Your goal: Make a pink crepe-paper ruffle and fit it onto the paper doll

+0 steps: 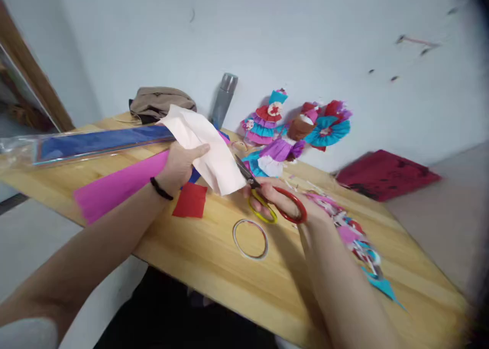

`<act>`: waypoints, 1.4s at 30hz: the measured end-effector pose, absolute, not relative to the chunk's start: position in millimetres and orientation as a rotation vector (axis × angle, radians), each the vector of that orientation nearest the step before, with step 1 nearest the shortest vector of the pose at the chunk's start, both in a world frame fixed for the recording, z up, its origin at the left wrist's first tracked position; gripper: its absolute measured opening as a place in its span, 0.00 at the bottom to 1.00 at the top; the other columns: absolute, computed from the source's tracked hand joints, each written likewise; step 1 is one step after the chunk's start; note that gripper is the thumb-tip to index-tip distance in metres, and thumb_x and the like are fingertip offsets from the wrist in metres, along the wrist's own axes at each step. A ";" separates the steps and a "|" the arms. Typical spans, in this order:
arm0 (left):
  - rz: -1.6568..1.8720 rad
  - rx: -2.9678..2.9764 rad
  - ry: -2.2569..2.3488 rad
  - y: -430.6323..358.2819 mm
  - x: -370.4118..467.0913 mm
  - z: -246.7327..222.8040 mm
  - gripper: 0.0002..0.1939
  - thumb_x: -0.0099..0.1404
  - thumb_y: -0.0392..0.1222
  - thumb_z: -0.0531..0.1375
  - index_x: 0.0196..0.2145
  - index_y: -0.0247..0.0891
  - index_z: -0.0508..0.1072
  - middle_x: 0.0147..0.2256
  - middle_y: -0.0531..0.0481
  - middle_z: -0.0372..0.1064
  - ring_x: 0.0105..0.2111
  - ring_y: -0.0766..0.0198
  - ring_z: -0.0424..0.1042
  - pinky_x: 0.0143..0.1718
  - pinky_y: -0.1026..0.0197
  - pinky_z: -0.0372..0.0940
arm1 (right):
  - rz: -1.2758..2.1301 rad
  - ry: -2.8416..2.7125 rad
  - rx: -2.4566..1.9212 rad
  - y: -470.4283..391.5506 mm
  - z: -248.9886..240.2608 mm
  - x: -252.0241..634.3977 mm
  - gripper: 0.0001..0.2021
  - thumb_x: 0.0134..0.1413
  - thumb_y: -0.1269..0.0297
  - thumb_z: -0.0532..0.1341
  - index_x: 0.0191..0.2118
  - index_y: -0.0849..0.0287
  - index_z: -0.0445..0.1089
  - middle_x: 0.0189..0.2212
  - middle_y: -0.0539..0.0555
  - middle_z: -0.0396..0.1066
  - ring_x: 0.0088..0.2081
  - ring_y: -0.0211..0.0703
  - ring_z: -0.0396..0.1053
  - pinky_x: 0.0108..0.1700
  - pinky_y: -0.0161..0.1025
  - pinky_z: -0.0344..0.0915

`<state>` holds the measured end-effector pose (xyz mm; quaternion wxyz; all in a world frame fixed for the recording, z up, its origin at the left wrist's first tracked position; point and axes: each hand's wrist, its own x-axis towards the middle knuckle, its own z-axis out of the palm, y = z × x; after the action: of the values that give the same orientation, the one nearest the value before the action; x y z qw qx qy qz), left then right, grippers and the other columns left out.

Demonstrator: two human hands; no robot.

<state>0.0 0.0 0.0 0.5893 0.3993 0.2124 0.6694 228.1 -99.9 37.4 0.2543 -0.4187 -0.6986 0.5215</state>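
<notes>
A sheet of white crepe paper (208, 150) is pinched in my left hand (182, 161), the thumb lying over its face. My right hand (277, 196) has its fingers through the scissors (263, 193), which have one red and one yellow handle loop. The scissor blades lie against the sheet's right edge; whether they are parted is hard to see. Below the sheet lies a small red paper piece (190, 200). A long pink paper strip (122, 186) passes under my left forearm. On the table below the scissors rests a thin roll of tape (250, 239).
Paper dolls and flowers (267, 117) stand along the wall, beside a grey flask (224, 99). Blue paper in a plastic sleeve (103, 144) and a brown cloth bag (162, 102) lie at the left. Colourful scraps (351, 232) and a dark red item (385, 176) are at the right.
</notes>
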 end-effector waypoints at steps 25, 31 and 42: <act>1.505 0.947 0.510 -6.9 3.9 1.6 0.24 0.43 0.33 0.72 0.41 0.32 0.76 0.43 0.42 0.77 0.43 0.51 0.77 0.48 0.49 0.73 | 1.394 -1.889 -1.074 -94.8 33.1 228.6 0.25 0.58 0.36 0.53 0.39 0.57 0.60 0.20 0.46 0.65 0.15 0.32 0.57 0.15 0.31 0.53; 1.532 0.943 0.510 -7.6 4.6 1.5 0.21 0.45 0.32 0.72 0.39 0.31 0.76 0.42 0.43 0.78 0.43 0.54 0.77 0.49 0.52 0.72 | 1.407 -1.827 -1.133 -94.9 32.2 224.8 0.28 0.53 0.31 0.52 0.35 0.55 0.61 0.17 0.46 0.63 0.14 0.32 0.55 0.14 0.32 0.51; 1.561 0.929 0.510 -9.0 6.3 1.7 0.18 0.46 0.34 0.71 0.36 0.34 0.76 0.43 0.43 0.78 0.43 0.54 0.77 0.50 0.51 0.73 | 1.390 -1.741 -1.158 -92.7 27.2 219.7 0.31 0.50 0.28 0.52 0.34 0.57 0.61 0.13 0.43 0.59 0.10 0.30 0.49 0.10 0.30 0.46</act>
<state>6.3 -9.0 1.7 0.5869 0.3986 0.2188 0.6699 219.7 -92.7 27.2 0.3101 -0.4385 -0.6590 0.5265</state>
